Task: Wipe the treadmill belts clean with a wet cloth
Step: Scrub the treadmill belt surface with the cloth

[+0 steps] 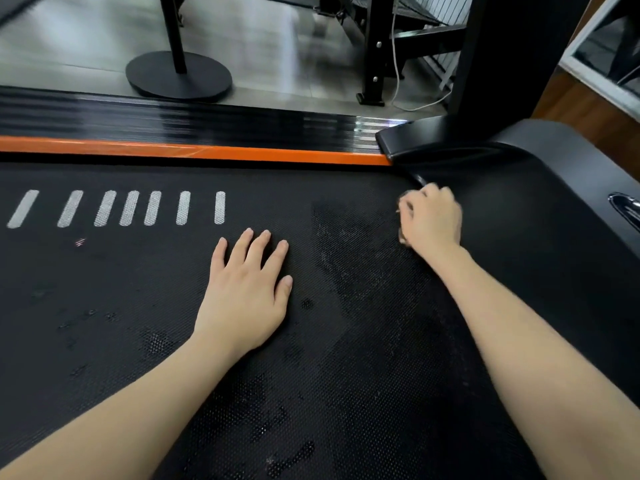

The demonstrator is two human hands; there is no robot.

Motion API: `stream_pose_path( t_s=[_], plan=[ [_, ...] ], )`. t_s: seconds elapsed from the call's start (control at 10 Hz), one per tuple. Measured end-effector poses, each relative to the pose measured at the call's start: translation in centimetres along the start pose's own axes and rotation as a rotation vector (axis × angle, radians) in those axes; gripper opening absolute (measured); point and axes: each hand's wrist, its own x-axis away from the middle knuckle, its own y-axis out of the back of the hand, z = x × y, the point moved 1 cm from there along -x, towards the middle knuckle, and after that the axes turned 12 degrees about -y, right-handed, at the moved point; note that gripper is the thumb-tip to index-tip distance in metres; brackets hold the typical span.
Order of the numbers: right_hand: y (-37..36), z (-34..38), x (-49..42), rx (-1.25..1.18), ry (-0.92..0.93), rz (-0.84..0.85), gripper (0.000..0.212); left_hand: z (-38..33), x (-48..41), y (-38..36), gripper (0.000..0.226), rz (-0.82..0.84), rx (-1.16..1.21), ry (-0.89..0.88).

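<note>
Starting nearest you, the treadmill belt (346,393) has damp, darker patches all over it. Your left grip (247,292) rests flat on it, fingers straight and a bit spread, holding nothing. Further up on the right, your right grip (431,218) is curled and blurry, just beside the black motor cover (554,168). Can't tell if the cloth's bunched in there. White stripes (131,207) sit off left, then the orange side strip (207,152), then grey floor (86,39) with a round stand base (178,79).
</note>
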Motion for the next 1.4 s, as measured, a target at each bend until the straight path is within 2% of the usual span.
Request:
stream_pose_path(
  t_s=[0.1, 0.2, 0.3, 0.4, 0.5, 0.6, 0.7, 0.8, 0.9, 1.0, 1.2, 1.4],
  plan=[
    [-0.5, 2.5, -2.1, 0.03, -0.227, 0.052, 0.032, -0.1, 0.0, 0.0, 0.059, 0.002, -0.003, 0.002],
    [-0.2, 8.3, -0.9, -0.006, -0.066, 0.041, 0.032, 0.0, 0.0, 0.0, 0.059, 0.008, -0.003, 0.002],
    [-0.8, 10.4, 0.6, -0.207, 0.205, 0.044, 0.025, 0.0, 0.1, -0.1, 0.058, 0.008, -0.005, -0.001],
    [-1.2, 7.5, -1.6, -0.243, 0.121, 0.001, 0.024, 0.0, 0.1, 0.0, 0.057, 0.002, -0.01, -0.004],
    [-1.8, 5.5, -3.8, -0.101, -0.177, 0.054, 0.033, 0.0, 0.1, 0.0, 0.056, 0.0, -0.023, -0.008],
    [-1.9, 7.1, -4.3, -0.109, -0.328, 0.069, 0.04, -0.1, 0.2, 0.0, 0.055, -0.01, -0.028, -0.008],
    [-1.7, 10.1, -3.7, -0.173, -0.201, 0.038, 0.04, -0.1, 0.1, 0.0, 0.055, -0.017, -0.024, -0.011],
    [-1.6, 10.6, -2.7, -0.045, 0.052, 0.029, 0.05, -0.1, 0.2, 0.1, 0.055, -0.014, -0.026, -0.013],
    [-1.6, 8.4, -3.0, 0.047, 0.124, 0.053, 0.053, 0.0, 0.2, 0.0, 0.055, -0.009, -0.017, -0.014],
    [-1.7, 7.2, -4.1, 0.06, 0.163, 0.107, 0.047, 0.1, 0.2, -0.2, 0.055, -0.01, -0.025, -0.016],
    [-1.9, 3.5, -5.6, 0.19, -0.051, 0.104, 0.048, 0.2, 0.2, -0.3, 0.054, -0.019, -0.027, -0.013],
    [0.0, 0.3, -1.4, 0.268, -0.006, 0.111, 0.038, 0.2, 0.1, -0.4, 0.056, -0.018, -0.031, -0.009]
  ],
)
